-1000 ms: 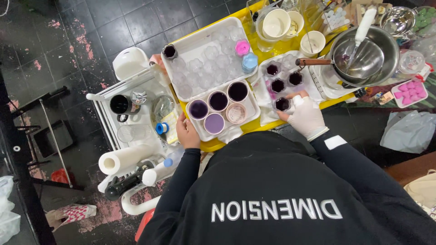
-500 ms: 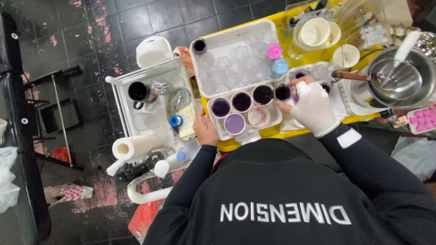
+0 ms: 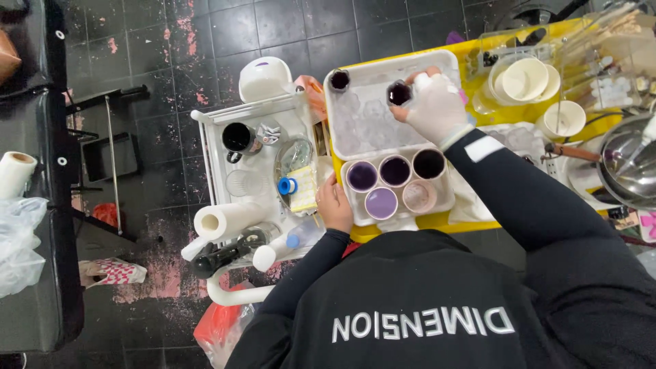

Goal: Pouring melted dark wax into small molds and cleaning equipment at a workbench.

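We see the gloved right hand (image 3: 437,106) closed in a grip on a small dark-filled round cup (image 3: 399,92) above the far white moulded tray (image 3: 362,130). Bare left hand (image 3: 335,205) steadies the tray's near-left edge on the yellow counter (image 3: 478,116), fingers curled.

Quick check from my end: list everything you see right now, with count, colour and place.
white tray: one, white, on the yellow table
small cup: one, dark purple contents, held over the tray
second dark cup: one, tray's far left corner
filled cups: five, dark purple to pale pink, tray's near end
paper cups: a few, cream, right of the tray
metal bowl: one, silver, far right
white cart: one, left of the table, holding a paper roll and bottles
left hand: bare, on the tray's near left edge
right hand: white glove, holding the small cup
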